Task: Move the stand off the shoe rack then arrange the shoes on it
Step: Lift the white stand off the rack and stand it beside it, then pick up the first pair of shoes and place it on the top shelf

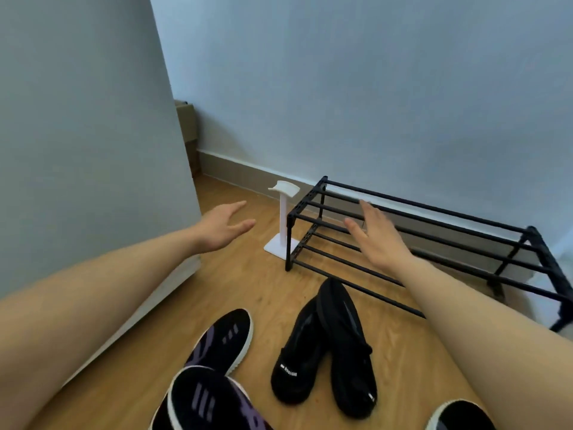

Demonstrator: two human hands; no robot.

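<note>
A white stand (283, 217) stands upright on the wooden floor, just left of the black shoe rack (434, 209), which sits against the wall with bare bars. My left hand (221, 226) hovers open to the left of the stand, holding nothing. My right hand (376, 235) is open over the rack's left part, fingers apart. On the floor in front lie a pair of black shoes (328, 349) side by side and two black-and-purple sneakers (224, 339), one nearer (204, 398) at the bottom edge.
A tall pale cabinet side (93, 150) fills the left. A cardboard box (187, 128) stands in the corner behind it. Another dark shoe with a white sole (459, 415) shows at the bottom right. Wooden floor (242, 274) lies between the shoes and the stand.
</note>
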